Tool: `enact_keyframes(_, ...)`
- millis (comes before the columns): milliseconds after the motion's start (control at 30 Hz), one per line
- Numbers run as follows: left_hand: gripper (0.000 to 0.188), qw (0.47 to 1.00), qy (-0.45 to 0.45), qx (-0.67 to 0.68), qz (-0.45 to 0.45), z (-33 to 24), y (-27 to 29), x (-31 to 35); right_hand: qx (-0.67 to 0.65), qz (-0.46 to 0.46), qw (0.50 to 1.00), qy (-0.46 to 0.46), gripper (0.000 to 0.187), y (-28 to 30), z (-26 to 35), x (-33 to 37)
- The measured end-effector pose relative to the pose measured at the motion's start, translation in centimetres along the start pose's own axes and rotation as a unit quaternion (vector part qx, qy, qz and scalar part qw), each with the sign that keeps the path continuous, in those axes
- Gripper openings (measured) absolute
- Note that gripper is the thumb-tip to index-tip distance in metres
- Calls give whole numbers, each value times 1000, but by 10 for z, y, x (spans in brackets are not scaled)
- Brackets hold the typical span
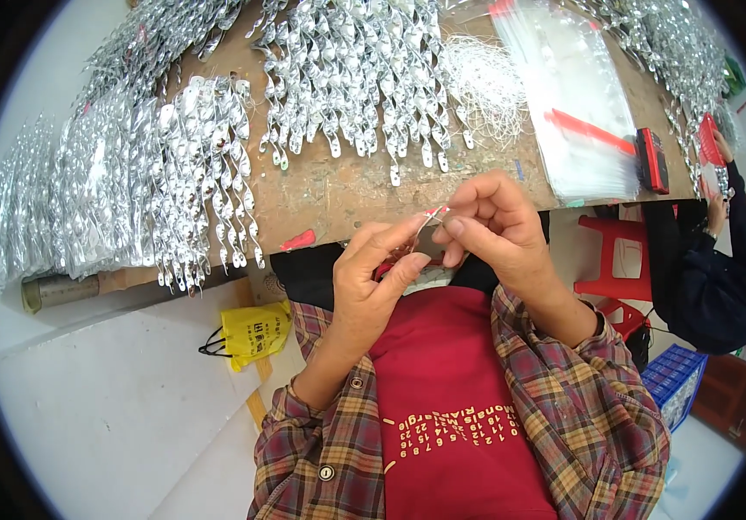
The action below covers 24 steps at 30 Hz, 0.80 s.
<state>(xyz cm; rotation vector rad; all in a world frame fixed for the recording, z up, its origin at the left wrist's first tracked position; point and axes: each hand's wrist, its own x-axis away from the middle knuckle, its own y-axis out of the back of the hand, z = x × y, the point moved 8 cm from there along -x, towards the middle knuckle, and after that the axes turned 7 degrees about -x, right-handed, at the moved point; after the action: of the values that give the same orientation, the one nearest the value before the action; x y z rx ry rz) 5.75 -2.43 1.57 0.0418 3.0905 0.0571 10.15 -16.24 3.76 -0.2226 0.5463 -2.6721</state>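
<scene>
Over the front edge of the table, my two hands meet at a thin white string [429,220]. My right hand [501,227] pinches it between thumb and forefinger, the other fingers curled. My left hand [371,273] is closed around the strand's lower part, its forefinger reaching toward the right fingertips. Something small and reddish shows between the left fingers; what it is I cannot make out. Beyond my hands, many twisted silver metallic strips [355,78] lie in rows, their tabbed ends toward me. A tangled heap of white strings [485,91] lies right of them.
More silver spirals [156,182] overhang the table's left edge. Clear plastic bags [581,113] with red strips and a red-black device [652,160] lie at right. A red scrap [297,240] is near the edge. Red stool [607,260], yellow bag [254,334] and a seated person [711,295] are nearby.
</scene>
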Motion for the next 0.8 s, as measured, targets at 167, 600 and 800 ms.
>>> enact_keyframes(167, 32, 993, -75, -82, 33, -8, -4, 0, -15, 33, 999, -22, 18, -3, -5, 0)
enact_keyframes(600, 10, 996, 44, 80, 19, 0, 4, -15, 26, 82, 994, -62, 15, -13, -15, 1)
enact_keyframes(800, 10, 993, -99, -58, -22, -24, 5, -21, 47, 113, 986, -113, 14, -19, -24, -9)
